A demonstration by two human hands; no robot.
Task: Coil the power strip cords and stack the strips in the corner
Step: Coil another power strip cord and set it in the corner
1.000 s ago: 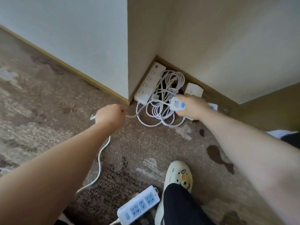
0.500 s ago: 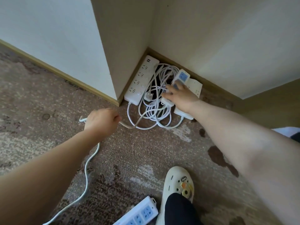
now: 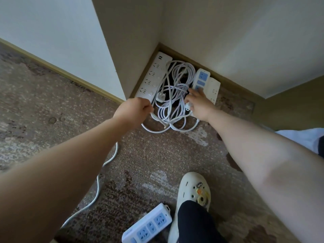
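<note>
Head view is looking down into the room corner. Left hand (image 3: pixel 134 109) is sitting at the near edge of the cord pile, fingers (image 3: pixel 146 107) curled and pinching a thin white power cord (image 3: pixel 107 160) that is trailing back along the patterned brown carpet (image 3: pixel 52 106) under the left forearm. Right hand (image 3: pixel 199 105) is resting on the right side of the pile, fingers loosely spread, tips lying on the near end of a white power strip with blue sockets (image 3: pixel 201 78); a small white plug-like piece is sitting under the palm, can't tell if it's being gripped. That blue-socket strip is lying on top of a plain white power strip (image 3: pixel 214 88) running along the right wall. A long white power strip with round buttons (image 3: pixel 153 78) is lying flat against the left wall, one end tucked into the corner. Between the strips a loose coil of white cords (image 3: pixel 175 95) is sitting on the carpet, with a white plug (image 3: pixel 160 98) lying beside the long strip. Well apart, at the bottom edge, a second white strip with blue sockets (image 3: pixel 149 227) is lying just beside a cream clog with charms (image 3: pixel 192 192).
</note>
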